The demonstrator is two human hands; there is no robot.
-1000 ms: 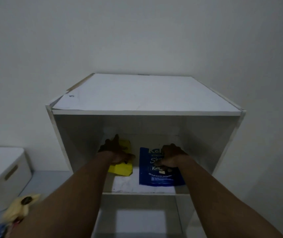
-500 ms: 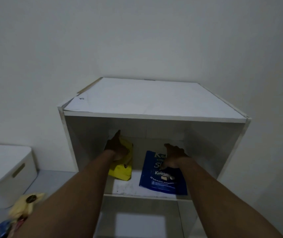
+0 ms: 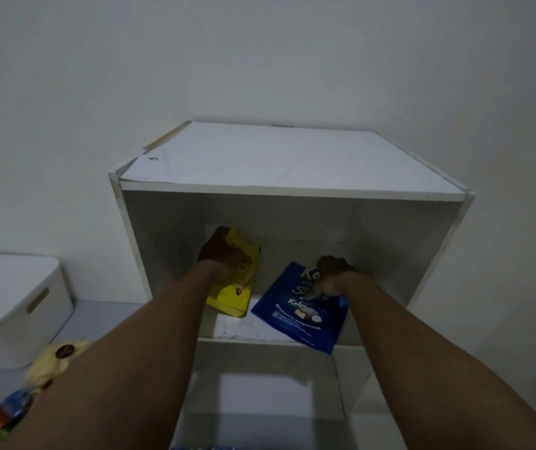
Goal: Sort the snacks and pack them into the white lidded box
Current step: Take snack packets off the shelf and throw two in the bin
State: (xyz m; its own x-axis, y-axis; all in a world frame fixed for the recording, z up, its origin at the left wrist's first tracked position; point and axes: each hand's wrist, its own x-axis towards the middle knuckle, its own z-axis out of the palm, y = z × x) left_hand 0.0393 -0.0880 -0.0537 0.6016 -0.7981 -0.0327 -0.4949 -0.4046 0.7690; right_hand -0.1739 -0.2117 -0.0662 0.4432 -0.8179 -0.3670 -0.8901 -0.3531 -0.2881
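Observation:
Both my arms reach into the upper compartment of a white shelf unit (image 3: 292, 193). My left hand (image 3: 219, 254) grips the top of a yellow snack pouch (image 3: 234, 293), which stands tilted up off the shelf board. My right hand (image 3: 331, 277) holds the upper edge of a blue snack bag (image 3: 299, 316), lifted at an angle with its lower corner over the shelf's front edge. The white lidded box (image 3: 16, 306) stands on the floor at the left with its lid on.
More snack packets lie on the floor by my left forearm: a pale yellow one (image 3: 55, 358) and colourful ones (image 3: 6, 414). A lower shelf compartment (image 3: 260, 394) opens below. White walls enclose the shelf unit behind and to the right.
Both packets were lying flat under my hands. My left hand has since tipped the yellow pouch upright, and my right hand has raised and turned the blue bag toward the front edge.

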